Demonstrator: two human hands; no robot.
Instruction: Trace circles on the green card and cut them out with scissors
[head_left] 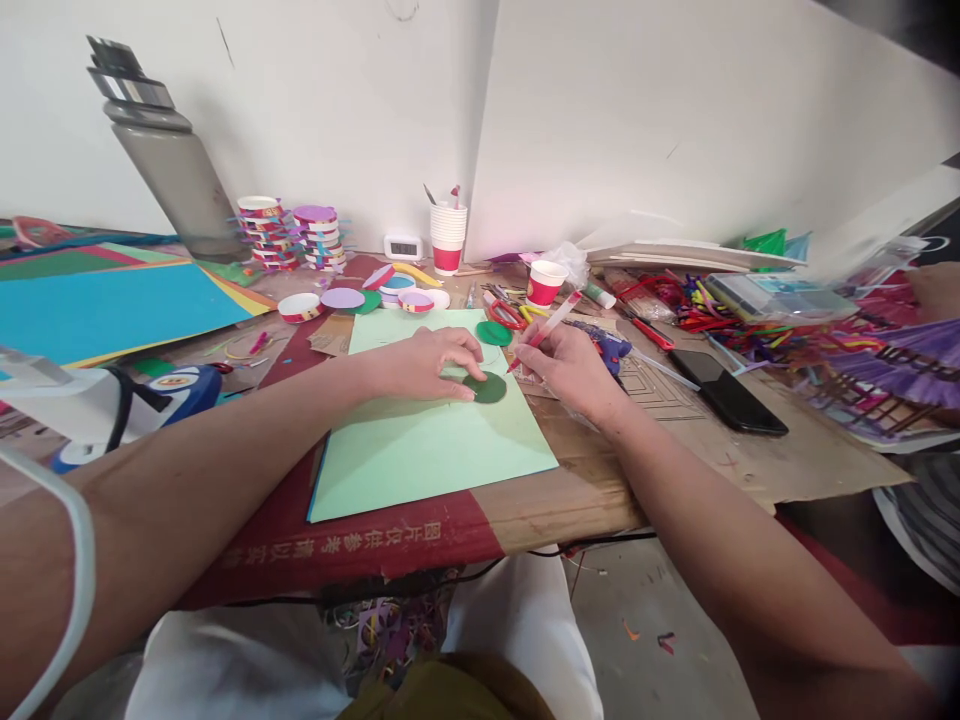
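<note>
My left hand rests on a sheet of light green paper, with thumb and fingers apart. Its thumb and a fingertip touch the left part of a dark green round disc, which lies flat on the sheet. In my right hand is a red pen with a clear barrel, its tip pointing down near the disc's upper right edge. A second, brighter green disc lies at the sheet's top edge. Faint curved lines show on the paper between the discs.
Behind the sheet stand stacked paper cups, a single cup and decorated cup-ring stacks. On the right lie a blue glue gun, a black phone and craft strips. At left are coloured sheets and a grey bottle.
</note>
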